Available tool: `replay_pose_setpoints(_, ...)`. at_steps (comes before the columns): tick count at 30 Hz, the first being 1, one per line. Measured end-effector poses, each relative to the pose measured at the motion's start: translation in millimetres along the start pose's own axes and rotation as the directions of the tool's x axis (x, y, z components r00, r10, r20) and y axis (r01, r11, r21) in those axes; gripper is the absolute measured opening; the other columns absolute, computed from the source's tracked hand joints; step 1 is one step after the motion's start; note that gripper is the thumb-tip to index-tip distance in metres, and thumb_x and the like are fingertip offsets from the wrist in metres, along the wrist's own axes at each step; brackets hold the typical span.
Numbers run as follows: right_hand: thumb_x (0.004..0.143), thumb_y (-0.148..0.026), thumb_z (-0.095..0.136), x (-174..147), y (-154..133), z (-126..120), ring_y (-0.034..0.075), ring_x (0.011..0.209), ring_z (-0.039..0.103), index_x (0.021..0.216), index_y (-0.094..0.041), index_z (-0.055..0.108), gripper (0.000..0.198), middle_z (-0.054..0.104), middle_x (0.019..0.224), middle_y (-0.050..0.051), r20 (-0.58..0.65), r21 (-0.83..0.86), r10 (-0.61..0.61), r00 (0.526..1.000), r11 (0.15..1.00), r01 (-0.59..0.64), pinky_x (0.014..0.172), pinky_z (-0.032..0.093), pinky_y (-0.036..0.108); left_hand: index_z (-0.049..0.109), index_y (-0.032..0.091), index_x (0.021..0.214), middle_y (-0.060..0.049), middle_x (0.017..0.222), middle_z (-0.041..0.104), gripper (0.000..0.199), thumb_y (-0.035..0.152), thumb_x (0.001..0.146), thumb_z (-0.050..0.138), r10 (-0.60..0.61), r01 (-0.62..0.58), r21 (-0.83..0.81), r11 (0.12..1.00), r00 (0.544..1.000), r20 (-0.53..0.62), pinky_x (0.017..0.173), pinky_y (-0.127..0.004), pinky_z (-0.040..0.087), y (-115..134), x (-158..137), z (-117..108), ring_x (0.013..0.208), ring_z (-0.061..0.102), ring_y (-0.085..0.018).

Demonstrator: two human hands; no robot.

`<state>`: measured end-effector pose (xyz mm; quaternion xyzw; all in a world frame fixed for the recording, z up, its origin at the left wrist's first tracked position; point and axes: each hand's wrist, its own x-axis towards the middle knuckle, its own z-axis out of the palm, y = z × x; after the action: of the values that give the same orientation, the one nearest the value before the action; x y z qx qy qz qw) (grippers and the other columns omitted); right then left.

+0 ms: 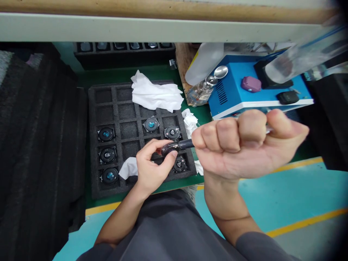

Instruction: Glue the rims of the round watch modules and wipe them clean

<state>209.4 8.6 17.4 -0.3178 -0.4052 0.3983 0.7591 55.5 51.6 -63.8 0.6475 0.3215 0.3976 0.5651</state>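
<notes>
My left hand [150,168] pinches a round black watch body [169,148] between thumb and fingers, tilted so its side faces right. In the fist of my right hand [239,148] is a tool with a dark, narrow shaft [186,144]. Its end meets the metal side of the watch; the fist hides most of the tool, and its kind cannot be told. Beneath both hands lies a black foam tray [94,170] with square pockets. Several round watch bodies sit in it, among them one at the left [106,134] and one near the middle [151,124].
A white cloth [156,92] covers the tray's far pockets, and a crumpled tissue [190,121] lies beside it. Beyond stand a glass bottle with a metal top [201,90], a white bottle [203,61] and a blue machine [233,83]. Stacked black foam [40,145] borders the left.
</notes>
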Motion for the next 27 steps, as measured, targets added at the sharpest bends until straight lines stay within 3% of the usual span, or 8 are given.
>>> replay_pose_setpoints(7,0.093,-0.055,0.054,-1.8,5.0,-1.0,0.009,0.038,0.01,0.055,-0.023,0.017,0.062,0.014,0.042,-0.008,-0.064,0.178,-0.025,0.998,0.983,0.036,0.04,0.023,0.028,0.077,0.02,0.098,-0.002,0.089,0.077,0.016,0.015,0.082,0.076,0.009,-0.009,-0.002,1.0,1.0,-0.004,0.074,-0.027,0.051,-1.0,0.0,0.5,0.078,0.066,-0.015)
replay_pose_setpoints(16,0.09,-0.063,0.055,-2.3,4.6,-6.3,0.009,0.039,0.011,0.056,-0.023,0.017,0.064,0.015,0.042,-0.007,-0.064,0.187,-0.05,0.997,0.98,0.061,0.04,0.025,0.028,0.077,0.02,0.097,-0.003,0.089,0.078,0.016,0.017,0.082,0.078,-0.012,0.012,-0.001,1.0,1.0,-0.016,0.074,-0.028,0.052,-1.7,-0.7,0.2,0.077,0.067,-0.016)
replay_pose_setpoints(27,0.098,-0.059,0.041,-0.4,1.3,-6.2,0.009,0.038,0.007,0.055,-0.023,0.016,0.062,0.015,0.041,-0.007,-0.057,0.209,-0.06,0.997,0.975,0.071,0.04,0.023,0.028,0.077,0.02,0.097,-0.002,0.087,0.077,0.017,0.018,0.081,0.079,-0.024,0.024,-0.022,0.999,0.999,-0.023,0.074,-0.027,0.05,-2.8,-0.3,0.1,0.077,0.066,-0.015)
